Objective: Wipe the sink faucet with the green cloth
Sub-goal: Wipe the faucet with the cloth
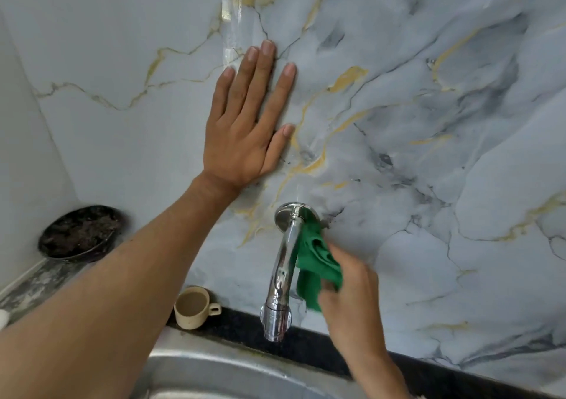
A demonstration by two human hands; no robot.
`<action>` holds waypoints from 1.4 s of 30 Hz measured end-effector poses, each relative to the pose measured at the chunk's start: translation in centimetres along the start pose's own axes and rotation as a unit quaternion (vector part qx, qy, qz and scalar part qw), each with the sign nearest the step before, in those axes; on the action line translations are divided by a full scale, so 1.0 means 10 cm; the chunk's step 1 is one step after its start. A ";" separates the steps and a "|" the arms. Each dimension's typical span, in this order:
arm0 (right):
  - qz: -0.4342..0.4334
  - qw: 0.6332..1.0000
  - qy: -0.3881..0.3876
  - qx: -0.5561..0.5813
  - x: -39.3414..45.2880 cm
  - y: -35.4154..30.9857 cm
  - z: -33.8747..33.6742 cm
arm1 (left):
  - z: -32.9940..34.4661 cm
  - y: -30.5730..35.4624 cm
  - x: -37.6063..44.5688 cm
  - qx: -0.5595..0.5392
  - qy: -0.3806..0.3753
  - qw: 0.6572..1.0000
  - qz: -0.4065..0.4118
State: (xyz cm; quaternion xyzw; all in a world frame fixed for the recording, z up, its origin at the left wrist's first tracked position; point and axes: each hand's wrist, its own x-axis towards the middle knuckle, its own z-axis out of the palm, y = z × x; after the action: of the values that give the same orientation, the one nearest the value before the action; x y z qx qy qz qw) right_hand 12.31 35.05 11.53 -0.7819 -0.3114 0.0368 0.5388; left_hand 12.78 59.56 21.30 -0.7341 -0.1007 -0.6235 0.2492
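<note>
Your left hand point(245, 129) lies flat and open against the marble-patterned wall point(428, 107), fingers spread, well above the faucet point(281, 273) and a little to its left. It holds nothing.

Your right hand point(352, 300) is closed around the green cloth point(318, 263), bunching it. The hand sits just right of the faucet, and the cloth sticks out from your grip toward the far wall, pressed against the right side of the chrome spout up to the round wall plate where the faucet is mounted. The hand looks slightly blurred.

The faucet comes out of the wall and curves down toward you, its nozzle hanging over the steel sink point(214, 374) at the near edge of the view. Your two hands are well apart, one above the faucet and one beside it.

On the counter point(36, 285) to the left, a beige cup point(194, 308) stands against the wall just left of the faucet's nozzle, under your left forearm. Farther left, a dark round dish point(81, 233) rests in the corner.
</note>
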 end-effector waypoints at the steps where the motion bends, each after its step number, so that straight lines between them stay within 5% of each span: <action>1: 0.098 0.989 -0.015 0.114 -0.04 0.16 -0.01 | 0.00 0.01 0.00 0.001 0.003 1.000 -0.002; 4: 0.342 0.819 -0.101 0.449 -0.16 0.49 0.16 | 0.01 0.01 -0.02 0.005 0.006 1.000 0.000; 8: 0.373 0.678 -0.199 0.602 0.02 0.27 0.45 | 0.02 0.02 -0.01 0.007 0.011 1.000 0.000; 12: 0.391 0.608 -0.208 0.659 0.28 0.13 0.58 | 0.03 0.00 -0.02 0.027 0.012 1.000 0.004; 16: 0.358 0.584 -0.208 0.699 0.20 0.23 0.50 | 0.02 0.00 -0.03 0.028 0.013 0.999 0.009; 21: 0.315 0.683 -0.050 0.657 -0.04 0.22 0.21 | 0.01 0.01 -0.03 0.023 0.003 1.000 0.000; 24: 0.196 0.824 0.101 0.523 -0.05 0.04 0.04 | 0.01 0.01 -0.03 0.023 0.000 1.000 -0.002; 26: 0.056 0.939 0.086 0.329 0.03 -0.22 -0.02 | 0.01 0.02 -0.03 0.024 -0.005 1.000 -0.003; 28: -0.067 0.994 -0.036 0.082 0.08 -0.42 0.01 | 0.01 0.02 -0.03 0.026 -0.003 1.000 -0.003; 30: -0.096 0.982 -0.133 -0.098 0.09 -0.50 0.07 | 0.01 0.02 -0.03 0.030 0.001 1.000 -0.001; 35: -0.052 0.972 0.033 -0.227 0.30 -0.79 0.22 | -0.01 0.02 -0.03 0.032 -0.001 0.999 0.000; 42: -0.119 0.953 0.094 -0.261 -0.01 -0.59 0.60 | -0.02 0.03 -0.04 0.034 -0.004 0.999 -0.007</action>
State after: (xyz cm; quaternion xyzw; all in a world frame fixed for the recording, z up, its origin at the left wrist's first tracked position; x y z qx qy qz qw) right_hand 7.18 41.26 14.10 -0.8527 -0.3488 -0.1833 0.3429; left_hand 12.62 59.26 20.88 -0.7269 -0.1283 -0.6186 0.2692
